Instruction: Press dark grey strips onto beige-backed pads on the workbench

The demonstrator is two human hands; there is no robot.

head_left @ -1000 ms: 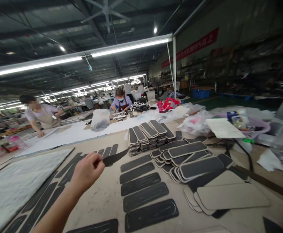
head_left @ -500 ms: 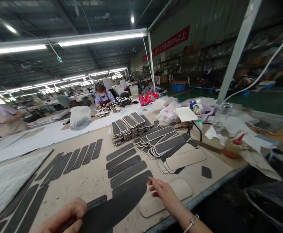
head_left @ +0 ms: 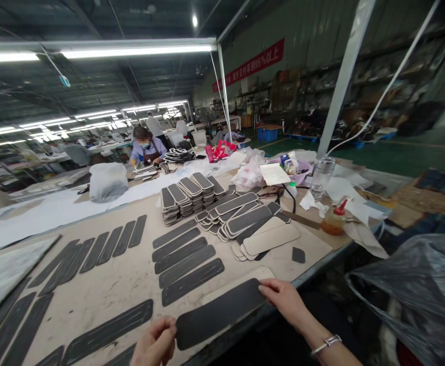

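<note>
My left hand [head_left: 155, 343] pinches the near-left end of a long dark rounded strip [head_left: 218, 312]. At the strip's far-right end my right hand [head_left: 285, 300] presses with its fingers. The strip lies over a beige pad [head_left: 262, 273] of the same shape at the table's [head_left: 130, 282] near edge. Several more dark strips [head_left: 186, 254] lie in rows on the table just beyond.
Stacks of dark-faced pads [head_left: 189, 195] and a fanned pile [head_left: 245, 218] sit mid-table, with a small dark scrap [head_left: 298, 255]. A glue bottle [head_left: 334, 221], jar [head_left: 321, 178], papers and bags crowd the right end. A black plastic bag [head_left: 416, 290] hangs right. People work at far tables.
The left hand carried the dark strip from mid-air down to the near edge. The right hand came in and took its other end; the strip now lies over the beige pad.
</note>
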